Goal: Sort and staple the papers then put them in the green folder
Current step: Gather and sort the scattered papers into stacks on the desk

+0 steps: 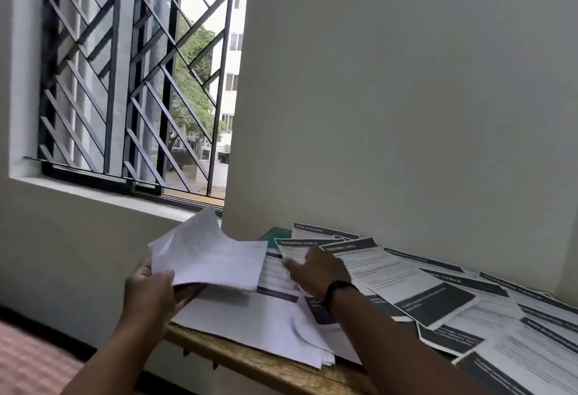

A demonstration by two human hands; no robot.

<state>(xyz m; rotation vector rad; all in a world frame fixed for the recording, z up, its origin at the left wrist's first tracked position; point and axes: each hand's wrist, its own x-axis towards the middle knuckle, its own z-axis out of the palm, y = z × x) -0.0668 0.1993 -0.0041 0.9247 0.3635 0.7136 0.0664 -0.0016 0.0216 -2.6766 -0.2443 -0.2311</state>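
Though mostly buried under printed sheets (416,282), green folder (276,236) shows me only one corner, at back of wooden table (250,360) near wall. Small print blurred; I read only "DRESSING TABLE" headers. Left hand (150,285) grips thin, curling white stack (209,257), lifted off table. Right hand (316,269), black wristband, fingers spread flat, palm down on sheets, gripping nothing.
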